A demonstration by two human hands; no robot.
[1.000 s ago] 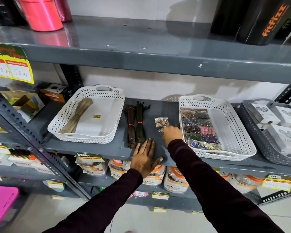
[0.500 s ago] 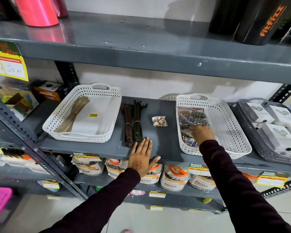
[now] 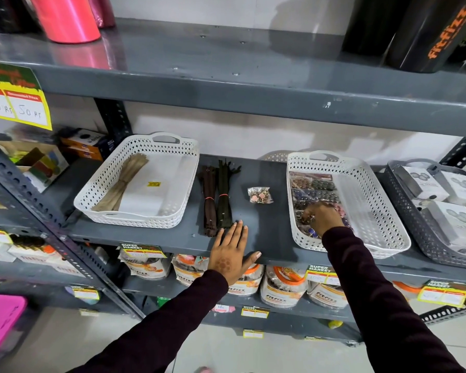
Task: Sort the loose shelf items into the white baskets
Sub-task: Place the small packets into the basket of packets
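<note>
Two white baskets stand on the grey middle shelf (image 3: 267, 238). The left basket (image 3: 135, 220) holds a beige zipper bundle (image 3: 121, 184). Between the baskets lie a brown zipper bundle (image 3: 210, 203), a dark green one (image 3: 224, 200) and a small clear packet of buttons (image 3: 260, 195). The right basket (image 3: 374, 203) holds several button packets (image 3: 312, 187) along its left side. My right hand (image 3: 322, 218) is inside this basket, fingers curled down on a packet there. My left hand (image 3: 233, 249) rests flat on the shelf's front edge, just below the zipper bundles.
A grey basket (image 3: 414, 227) with white boxes (image 3: 457, 214) sits at the far right. The upper shelf's edge (image 3: 253, 92) overhangs the baskets, carrying a pink roll (image 3: 67, 17) and black bottles (image 3: 428, 30). Jars (image 3: 283, 289) fill the lower shelf.
My right hand moved from beside the loose button packet on the shelf to the right, into the right basket. The loose packet and my left hand stayed put.
</note>
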